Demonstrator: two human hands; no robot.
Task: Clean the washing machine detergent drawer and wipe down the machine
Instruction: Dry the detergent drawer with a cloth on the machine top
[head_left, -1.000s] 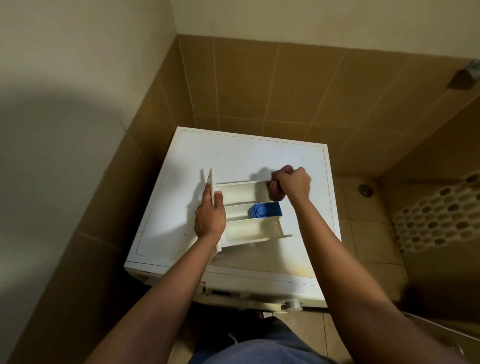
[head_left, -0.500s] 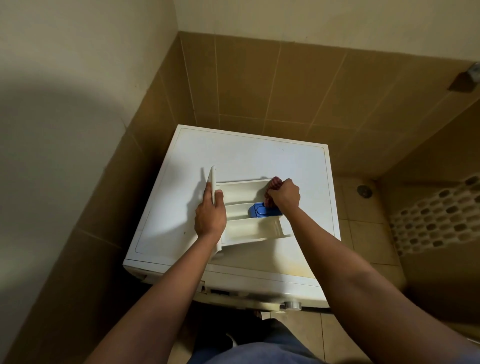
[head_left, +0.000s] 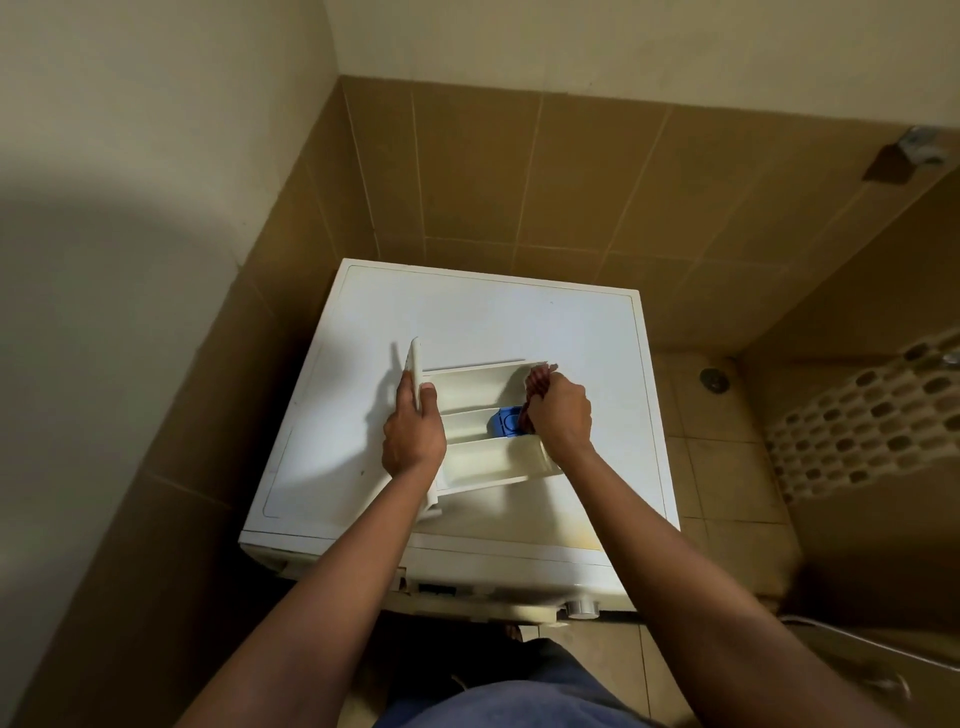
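White drawer (head_left: 483, 426) lies flat on top of the washer (head_left: 519, 322), approx. mid-lid, front panel to the left. L hand (head_left: 413, 431) grips that panel, thumb inside & fingers outside. R hand (head_left: 561, 415) is curled round a bunched reddish cloth (head_left: 537, 379) at the drawer's right end, touching the blue insert (head_left: 503, 422).

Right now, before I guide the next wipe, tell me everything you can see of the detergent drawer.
The detergent drawer is off-white plastic, out of its slot and lying open side up on the washing machine. Three long compartments run side by side; the middle one holds a blue insert at its right end. Its flat front panel stands on edge at the left, gripped by the left hand. The right hand holds a reddish cloth against the drawer's right end, beside the insert.
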